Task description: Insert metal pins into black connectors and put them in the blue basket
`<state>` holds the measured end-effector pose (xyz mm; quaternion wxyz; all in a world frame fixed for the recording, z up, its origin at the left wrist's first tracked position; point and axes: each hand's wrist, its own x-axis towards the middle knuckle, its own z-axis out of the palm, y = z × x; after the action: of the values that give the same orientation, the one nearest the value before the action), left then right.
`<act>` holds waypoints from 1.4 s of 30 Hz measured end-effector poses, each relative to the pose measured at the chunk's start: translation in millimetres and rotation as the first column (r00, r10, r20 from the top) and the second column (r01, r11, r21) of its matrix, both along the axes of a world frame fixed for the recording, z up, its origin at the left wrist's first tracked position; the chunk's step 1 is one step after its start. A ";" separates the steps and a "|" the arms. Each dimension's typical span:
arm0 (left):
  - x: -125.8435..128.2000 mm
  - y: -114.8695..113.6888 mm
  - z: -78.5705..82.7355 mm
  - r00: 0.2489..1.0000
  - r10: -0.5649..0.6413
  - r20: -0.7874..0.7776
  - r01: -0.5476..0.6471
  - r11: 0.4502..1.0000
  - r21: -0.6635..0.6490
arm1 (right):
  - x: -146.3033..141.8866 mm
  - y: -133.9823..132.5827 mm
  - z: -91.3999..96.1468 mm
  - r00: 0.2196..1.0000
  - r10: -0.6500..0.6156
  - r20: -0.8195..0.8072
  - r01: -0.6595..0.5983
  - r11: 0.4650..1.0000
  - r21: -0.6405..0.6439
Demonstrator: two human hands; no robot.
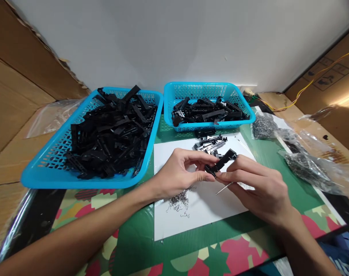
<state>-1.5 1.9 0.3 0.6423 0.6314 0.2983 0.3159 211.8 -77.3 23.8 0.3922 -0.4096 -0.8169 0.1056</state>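
Both my hands meet over a white sheet [197, 214], holding one small black plastic part [222, 162] between them. My left hand [178, 172] pinches its near end with thumb and fingers. My right hand [256, 188] grips the part from the right and also holds a thin metal pin [224, 188] that points down-left. A little heap of small metal springs [178, 201] lies on the sheet just below my left hand. Several finished black parts [210, 144] lie on the sheet beyond my fingers.
Two blue baskets of black plastic parts stand behind: a large one [48, 168] at the left and a smaller one [203, 90] in the middle. Clear bags of metal bits [309, 166] lie at the right. Cardboard [16, 99] flanks both sides, with yellow wires [301, 92] at the back right.
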 end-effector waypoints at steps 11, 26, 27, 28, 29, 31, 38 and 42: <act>1.8 -1.8 0.2 0.998 -0.052 -0.043 0.053 0.998 0.019 | -5.7 -0.7 0.4 0.988 -0.145 -0.059 0.141 0.987 -0.072; 4.1 -4.2 1.9 0.988 0.062 -0.141 -0.004 0.925 0.380 | 14.2 1.0 -5.4 0.985 -0.154 0.079 0.156 0.987 -0.032; 4.1 -4.8 0.8 0.986 0.085 -0.144 -0.018 0.911 0.412 | 14.0 1.5 -5.8 0.985 -0.153 0.084 0.157 0.987 -0.045; 3.9 -5.5 -0.2 0.982 0.113 -0.151 -0.034 0.893 0.448 | 13.7 2.2 -6.0 0.984 -0.153 0.091 0.159 0.986 -0.058; 3.6 -6.2 -1.1 0.976 0.142 -0.164 -0.045 0.873 0.485 | 13.6 3.0 -6.0 0.982 -0.161 0.098 0.169 0.983 -0.074; 2.8 -7.7 -2.6 0.959 0.188 -0.209 -0.044 0.835 0.548 | 14.7 5.3 -4.9 0.977 -0.184 0.104 0.195 0.975 -0.108; 0.7 -10.3 -7.0 0.944 0.188 -0.270 0.043 0.742 0.669 | 23.2 17.1 9.3 0.975 -0.192 0.115 0.200 0.978 -0.063; -0.6 -10.4 -9.3 0.945 0.146 -0.293 0.111 0.699 0.706 | 5.8 18.0 11.8 0.926 -0.326 -0.191 0.283 0.933 -0.221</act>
<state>-2.1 -8.5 -9.0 0.2849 0.8711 0.2606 0.3035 217.6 -59.3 35.6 0.4528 -0.5528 -0.6796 0.1662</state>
